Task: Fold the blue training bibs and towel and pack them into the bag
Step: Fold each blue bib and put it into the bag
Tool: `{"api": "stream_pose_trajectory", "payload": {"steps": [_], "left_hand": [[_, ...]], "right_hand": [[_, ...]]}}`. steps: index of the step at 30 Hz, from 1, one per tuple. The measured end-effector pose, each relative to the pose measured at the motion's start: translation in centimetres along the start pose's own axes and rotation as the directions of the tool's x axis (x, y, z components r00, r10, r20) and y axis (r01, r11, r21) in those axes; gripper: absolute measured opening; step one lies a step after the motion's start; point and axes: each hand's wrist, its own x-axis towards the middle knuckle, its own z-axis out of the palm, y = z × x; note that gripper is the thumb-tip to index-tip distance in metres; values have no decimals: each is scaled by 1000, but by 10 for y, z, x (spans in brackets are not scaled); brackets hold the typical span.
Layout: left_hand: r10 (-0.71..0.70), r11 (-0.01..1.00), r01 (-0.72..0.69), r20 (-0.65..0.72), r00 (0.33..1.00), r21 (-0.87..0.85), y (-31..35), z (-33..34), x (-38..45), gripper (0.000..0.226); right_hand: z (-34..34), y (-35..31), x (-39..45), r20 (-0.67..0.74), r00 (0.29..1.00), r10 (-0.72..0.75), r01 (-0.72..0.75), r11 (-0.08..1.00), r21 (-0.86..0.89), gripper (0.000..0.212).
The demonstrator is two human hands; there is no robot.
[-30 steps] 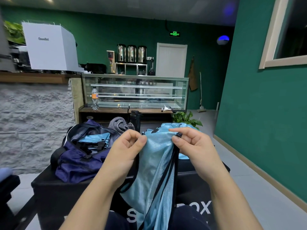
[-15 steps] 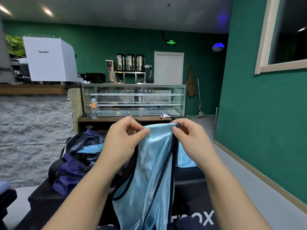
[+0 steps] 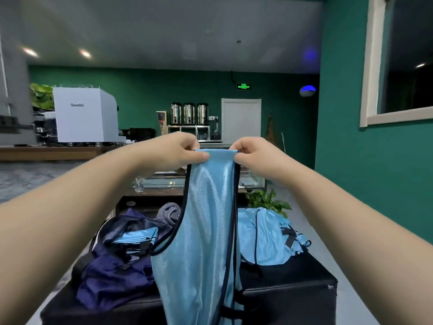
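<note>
Raised higher than a second ago: bib (image 3: 206,231), pinched at its top edge by left hand (image 3: 174,151) and right hand (image 3: 254,157), hanging at 6 o'clock. Open navy bag (image 3: 112,275) at 8 o'clock on black tabletop (image 3: 293,285); remaining bibs (image 3: 264,238) at 4 o'clock.

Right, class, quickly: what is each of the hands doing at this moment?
Left hand: pinching the top edge of the blue bib.
Right hand: pinching the same edge at its other corner.
</note>
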Motion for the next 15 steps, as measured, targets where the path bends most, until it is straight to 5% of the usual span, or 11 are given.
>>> {"api": "stream_pose_trajectory", "payload": {"steps": [3,10,15], "left_hand": [[75,989,-87,-102,992,-123,6,1,2,31],[200,980,-192,-225,954,58,14,10,4,25],[191,961,-156,-140,972,227,8,1,1,25]], "right_hand": [[-5,-10,7,-14,1000,-17,16,996,-92,16],[7,-27,23,-16,998,-65,45,825,-563,30],[15,-29,21,-37,997,-73,44,860,-509,22]]}}
